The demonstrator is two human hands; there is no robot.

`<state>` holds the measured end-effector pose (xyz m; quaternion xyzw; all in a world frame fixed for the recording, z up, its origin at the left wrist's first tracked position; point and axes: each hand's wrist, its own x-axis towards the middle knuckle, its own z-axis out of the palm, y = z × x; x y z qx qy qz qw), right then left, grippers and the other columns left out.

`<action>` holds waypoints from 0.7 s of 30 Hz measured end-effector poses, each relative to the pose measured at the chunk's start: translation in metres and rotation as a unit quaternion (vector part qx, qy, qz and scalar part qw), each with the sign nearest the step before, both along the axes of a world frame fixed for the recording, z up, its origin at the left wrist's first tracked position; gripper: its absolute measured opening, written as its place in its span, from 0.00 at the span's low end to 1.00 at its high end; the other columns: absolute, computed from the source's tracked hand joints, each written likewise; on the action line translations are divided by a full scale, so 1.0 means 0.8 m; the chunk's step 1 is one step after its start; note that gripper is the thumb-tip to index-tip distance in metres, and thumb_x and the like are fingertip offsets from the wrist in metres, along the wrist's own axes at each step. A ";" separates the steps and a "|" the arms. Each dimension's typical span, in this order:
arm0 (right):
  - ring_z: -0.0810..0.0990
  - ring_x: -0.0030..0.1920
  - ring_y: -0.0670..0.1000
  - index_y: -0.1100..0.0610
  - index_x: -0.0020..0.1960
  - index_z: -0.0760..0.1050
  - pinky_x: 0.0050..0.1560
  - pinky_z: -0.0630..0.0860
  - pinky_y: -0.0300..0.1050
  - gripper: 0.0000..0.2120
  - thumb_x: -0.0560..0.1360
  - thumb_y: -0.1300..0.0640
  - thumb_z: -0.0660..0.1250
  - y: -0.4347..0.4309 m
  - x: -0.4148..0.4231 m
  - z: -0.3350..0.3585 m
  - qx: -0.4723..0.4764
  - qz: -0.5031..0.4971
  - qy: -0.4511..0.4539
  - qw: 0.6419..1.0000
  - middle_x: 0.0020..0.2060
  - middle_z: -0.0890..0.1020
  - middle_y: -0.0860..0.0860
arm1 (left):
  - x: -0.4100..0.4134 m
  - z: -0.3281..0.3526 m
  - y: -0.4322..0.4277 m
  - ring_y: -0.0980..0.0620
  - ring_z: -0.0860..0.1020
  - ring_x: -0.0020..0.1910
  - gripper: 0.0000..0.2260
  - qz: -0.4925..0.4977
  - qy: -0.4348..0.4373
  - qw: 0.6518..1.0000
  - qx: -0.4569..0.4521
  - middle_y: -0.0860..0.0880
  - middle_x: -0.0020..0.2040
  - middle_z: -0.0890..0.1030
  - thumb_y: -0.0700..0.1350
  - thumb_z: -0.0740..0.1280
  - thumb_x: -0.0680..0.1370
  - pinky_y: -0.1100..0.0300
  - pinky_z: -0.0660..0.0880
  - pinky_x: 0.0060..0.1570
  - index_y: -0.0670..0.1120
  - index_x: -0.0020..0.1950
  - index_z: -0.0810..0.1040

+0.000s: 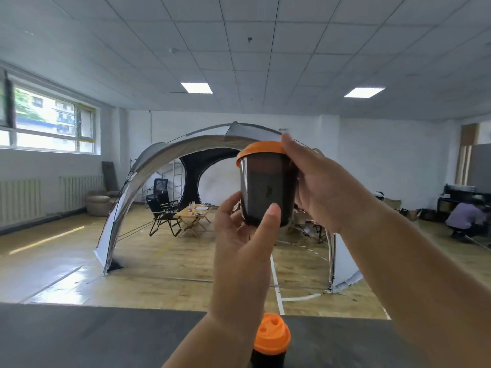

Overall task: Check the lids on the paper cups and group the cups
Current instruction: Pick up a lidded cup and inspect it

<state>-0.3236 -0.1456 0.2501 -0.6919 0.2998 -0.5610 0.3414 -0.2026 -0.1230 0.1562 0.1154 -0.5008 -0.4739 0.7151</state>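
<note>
Between both hands' fingers sits a dark paper cup (267,189): left hand (244,235) pinches its bottom, right hand (318,189) wraps the side (fingertip on the orange lid (261,150)). Press the rim gently all around.

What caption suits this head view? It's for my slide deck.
Both hands, left hand low and right hand at the orange lid, raise a dark cup above a second lidded cup.

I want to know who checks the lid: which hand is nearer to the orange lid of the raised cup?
Right. The right hand touches the orange lid with a fingertip; the left hand holds the cup's bottom.
</note>
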 end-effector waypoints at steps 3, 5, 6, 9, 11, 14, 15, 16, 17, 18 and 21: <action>0.82 0.56 0.56 0.55 0.54 0.80 0.62 0.75 0.57 0.22 0.73 0.38 0.66 0.002 0.028 0.010 -0.008 0.003 -0.030 1.000 0.49 0.84 0.53 | 0.022 0.009 0.013 0.55 0.82 0.49 0.23 -0.039 0.054 0.998 0.019 0.50 0.52 0.83 0.52 0.74 0.70 0.56 0.76 0.48 0.53 0.63 0.72; 0.82 0.56 0.55 0.54 0.54 0.81 0.59 0.77 0.55 0.20 0.75 0.40 0.63 -0.001 0.037 0.009 0.013 0.061 -0.069 0.996 0.51 0.83 0.55 | 0.039 0.014 0.022 0.52 0.82 0.49 0.20 -0.143 0.092 0.983 0.063 0.47 0.51 0.83 0.55 0.68 0.71 0.51 0.77 0.50 0.49 0.59 0.76; 0.82 0.55 0.55 0.54 0.54 0.82 0.57 0.78 0.54 0.21 0.75 0.40 0.62 -0.001 0.040 0.006 0.031 0.103 -0.088 0.990 0.51 0.83 0.55 | 0.045 0.013 0.026 0.51 0.82 0.49 0.19 -0.206 0.093 0.970 0.090 0.45 0.51 0.83 0.57 0.66 0.71 0.50 0.77 0.51 0.48 0.56 0.79; 0.81 0.55 0.58 0.58 0.65 0.77 0.54 0.79 0.53 0.33 0.68 0.38 0.70 -0.001 0.055 -0.005 0.128 0.220 -0.118 0.960 0.61 0.79 0.60 | 0.058 0.008 0.031 0.45 0.83 0.51 0.23 -0.345 0.082 0.924 0.145 0.41 0.54 0.82 0.59 0.68 0.71 0.48 0.80 0.50 0.44 0.56 0.83; 0.74 0.62 0.61 0.61 0.77 0.60 0.59 0.75 0.55 0.51 0.63 0.38 0.76 -0.004 0.063 -0.009 0.156 0.262 -0.135 0.943 0.74 0.64 0.64 | 0.062 0.005 0.031 0.43 0.82 0.53 0.24 -0.385 0.100 0.907 0.137 0.38 0.57 0.82 0.57 0.76 0.67 0.48 0.80 0.51 0.41 0.56 0.84; 0.69 0.67 0.62 0.61 0.77 0.56 0.65 0.70 0.59 0.47 0.69 0.40 0.71 -0.003 0.071 -0.008 0.129 0.287 -0.160 0.936 0.74 0.62 0.63 | 0.071 0.007 0.032 0.43 0.83 0.50 0.25 -0.372 0.141 0.912 0.102 0.37 0.54 0.82 0.51 0.81 0.62 0.50 0.81 0.49 0.40 0.54 0.84; 0.72 0.66 0.62 0.62 0.76 0.59 0.65 0.72 0.59 0.42 0.72 0.39 0.67 -0.004 0.070 -0.007 0.113 0.271 -0.157 0.943 0.71 0.68 0.63 | 0.074 0.009 0.031 0.46 0.83 0.48 0.22 -0.335 0.137 0.928 0.091 0.38 0.52 0.83 0.53 0.78 0.66 0.51 0.81 0.47 0.41 0.53 0.84; 0.74 0.66 0.63 0.62 0.75 0.60 0.64 0.73 0.61 0.40 0.73 0.38 0.63 -0.003 0.069 -0.006 0.092 0.240 -0.150 0.955 0.68 0.71 0.64 | 0.077 0.011 0.031 0.48 0.83 0.46 0.20 -0.284 0.123 0.947 0.089 0.40 0.51 0.83 0.53 0.74 0.67 0.52 0.81 0.47 0.42 0.54 0.83; 0.74 0.66 0.63 0.63 0.75 0.61 0.65 0.72 0.62 0.41 0.73 0.36 0.62 0.000 0.069 -0.004 0.068 0.203 -0.134 0.968 0.67 0.72 0.64 | 0.080 0.013 0.031 0.50 0.82 0.45 0.20 -0.227 0.104 0.965 0.085 0.41 0.51 0.84 0.52 0.73 0.69 0.53 0.80 0.48 0.43 0.56 0.81; 0.73 0.67 0.63 0.63 0.74 0.62 0.66 0.71 0.63 0.42 0.71 0.35 0.63 0.004 0.069 -0.001 0.049 0.165 -0.119 0.978 0.67 0.73 0.64 | 0.082 0.014 0.030 0.52 0.82 0.45 0.21 -0.168 0.090 0.979 0.076 0.42 0.52 0.84 0.51 0.74 0.69 0.53 0.78 0.49 0.44 0.59 0.78; 0.80 0.61 0.58 0.59 0.68 0.73 0.62 0.74 0.57 0.39 0.66 0.35 0.68 0.017 0.077 0.005 0.017 0.061 -0.054 0.997 0.61 0.80 0.60 | 0.083 0.012 0.030 0.56 0.82 0.47 0.28 -0.013 0.036 0.999 0.031 0.49 0.52 0.83 0.56 0.76 0.63 0.57 0.74 0.47 0.51 0.61 0.74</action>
